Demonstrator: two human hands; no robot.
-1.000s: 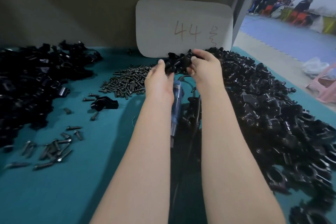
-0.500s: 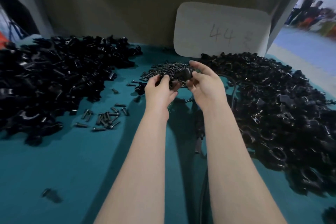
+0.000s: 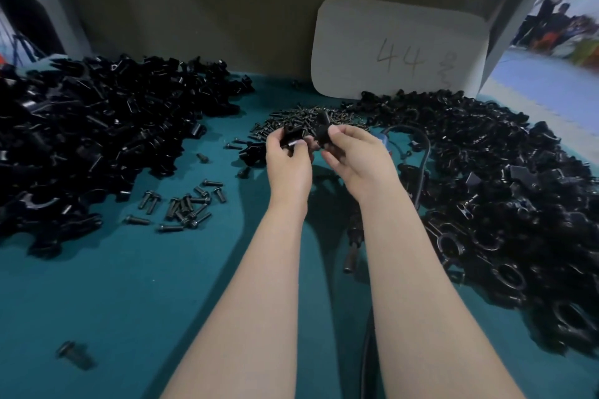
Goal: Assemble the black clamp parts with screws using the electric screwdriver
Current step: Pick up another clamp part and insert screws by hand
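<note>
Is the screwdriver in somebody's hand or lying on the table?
Lying down. The electric screwdriver lies on the teal table, partly under the right forearm; left hand and right hand each hold a black clamp part.

The scene is dimly lit, with a cool teal cast. The brightest light is admitted from the open hall at the upper right, where figures are smeared by blur. Soft forearm shadows are thrown leftward onto the table. Detail is lost in the black piles, relieved only by small glints. One glint is caught on the clamp part held in the left hand; the second clamp part, pinched by the right hand, is reduced to a silhouette. The lone screw at lower left is blurred. Straight lines are bowed near the edges.
</note>
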